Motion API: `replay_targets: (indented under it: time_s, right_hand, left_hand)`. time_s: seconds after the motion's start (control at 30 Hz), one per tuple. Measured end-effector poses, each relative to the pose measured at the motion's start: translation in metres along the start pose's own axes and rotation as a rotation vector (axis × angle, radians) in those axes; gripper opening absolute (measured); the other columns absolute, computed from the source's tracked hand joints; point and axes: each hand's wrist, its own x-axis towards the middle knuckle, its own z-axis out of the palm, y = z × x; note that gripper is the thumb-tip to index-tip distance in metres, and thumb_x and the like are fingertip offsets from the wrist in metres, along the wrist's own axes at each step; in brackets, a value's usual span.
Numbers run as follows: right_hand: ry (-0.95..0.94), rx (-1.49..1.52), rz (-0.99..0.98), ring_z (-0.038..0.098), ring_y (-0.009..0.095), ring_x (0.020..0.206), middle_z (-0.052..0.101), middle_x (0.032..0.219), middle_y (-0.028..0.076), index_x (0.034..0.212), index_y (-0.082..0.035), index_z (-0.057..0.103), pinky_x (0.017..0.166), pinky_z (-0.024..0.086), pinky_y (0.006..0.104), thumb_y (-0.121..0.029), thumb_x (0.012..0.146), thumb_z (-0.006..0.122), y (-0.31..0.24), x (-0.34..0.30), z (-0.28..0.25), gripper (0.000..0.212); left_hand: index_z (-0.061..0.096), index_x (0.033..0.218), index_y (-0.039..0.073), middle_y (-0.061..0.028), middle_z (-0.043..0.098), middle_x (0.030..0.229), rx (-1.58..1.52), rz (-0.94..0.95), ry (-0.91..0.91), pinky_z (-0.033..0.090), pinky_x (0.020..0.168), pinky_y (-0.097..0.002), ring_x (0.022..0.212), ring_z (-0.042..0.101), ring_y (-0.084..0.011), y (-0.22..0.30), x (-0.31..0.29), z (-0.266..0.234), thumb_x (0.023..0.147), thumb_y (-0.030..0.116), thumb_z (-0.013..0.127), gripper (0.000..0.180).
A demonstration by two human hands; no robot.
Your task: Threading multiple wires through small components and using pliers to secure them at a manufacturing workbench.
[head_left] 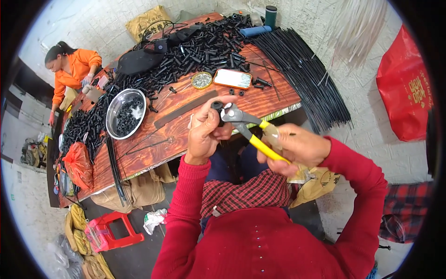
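Between the raised fingers of my left hand (pixel 200 139) is a small black round plastic part (pixel 216 106), with a dark hole in its end. My right hand (pixel 297 146) is wrapped round the yellow handles of end-cutting pincers (pixel 260 143). Their metal jaws meet the black part at my left fingertips; whether they bite into it I cannot tell. Beyond my hands lies a flat dark bar (pixel 186 109) on the table. A steel bowl (pixel 111 132) holds many small black pieces.
Heaps of black plastic parts (pixel 200 51) cover the reddish wooden table (pixel 144 160). Long black rods (pixel 306 79) lie along its right side. A round tin (pixel 193 83) and an orange-rimmed tray (pixel 248 86) sit beyond my hands. At left, an orange-clad co-worker (pixel 72 69) leans over the table.
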Motion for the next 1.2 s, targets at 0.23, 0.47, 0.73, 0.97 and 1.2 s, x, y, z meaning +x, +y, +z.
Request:
replay_targets:
  time_s: [0.23, 0.47, 0.73, 0.97, 1.2]
  right_hand:
    - [-0.416, 0.662, -0.047, 0.032, 0.004, 0.039, 0.037, 0.053, -0.002, 0.092, -0.006, 0.052, 0.035, 0.027, 0.0220, -0.055, 0.097, 0.043, 0.067, 0.025, 0.027, 0.050]
    - [0.174, -0.340, -0.475, 0.054, 0.012, 0.052, 0.065, 0.072, 0.005, 0.092, 0.000, 0.063, 0.052, 0.046, 0.0256, -0.020, 0.092, 0.062, 0.032, 0.063, 0.004, 0.020]
    - [0.599, -1.113, -0.451, 0.063, 0.028, 0.066, 0.063, 0.072, 0.016, 0.088, -0.002, 0.063, 0.062, 0.048, 0.0383, -0.029, 0.085, 0.069, -0.012, 0.210, -0.087, 0.028]
    - [0.754, -1.593, -0.258, 0.068, 0.036, 0.072, 0.067, 0.075, 0.021, 0.081, -0.004, 0.071, 0.066, 0.054, 0.0462, -0.015, 0.075, 0.063, -0.013, 0.328, -0.127, 0.015]
    - [0.738, -1.674, -0.253, 0.069, 0.035, 0.072, 0.069, 0.077, 0.020, 0.077, -0.003, 0.072, 0.064, 0.055, 0.0431, -0.021, 0.073, 0.071, 0.003, 0.356, -0.139, 0.018]
  left_hand:
    - [0.050, 0.125, -0.010, -0.0077, 0.058, 0.085, -0.032, -0.021, -0.118, 0.023, 0.043, -0.0212, 0.049, 0.033, -0.0041, 0.007, -0.014, -0.005, 0.092, 0.047, 0.060, 0.066]
    - [0.045, 0.134, -0.002, -0.0005, 0.042, 0.081, -0.094, 0.217, 0.262, 0.023, 0.045, -0.0192, 0.054, 0.030, -0.0038, 0.015, -0.017, -0.068, 0.100, 0.032, 0.050, 0.048]
    - [0.043, 0.135, -0.001, -0.0009, 0.042, 0.082, -0.001, 0.248, 0.484, 0.023, 0.046, -0.0182, 0.055, 0.030, -0.0034, 0.013, -0.006, -0.103, 0.101, 0.034, 0.049, 0.049]
    - [0.046, 0.130, -0.001, -0.0004, 0.041, 0.082, -0.012, 0.229, 0.496, 0.024, 0.046, -0.0182, 0.055, 0.030, -0.0033, 0.010, -0.003, -0.119, 0.099, 0.034, 0.054, 0.047]
    - [0.044, 0.134, 0.003, 0.0020, 0.036, 0.078, 0.025, 0.191, 0.513, 0.021, 0.047, -0.0177, 0.054, 0.028, -0.0022, 0.008, 0.001, -0.128, 0.100, 0.036, 0.051, 0.048]
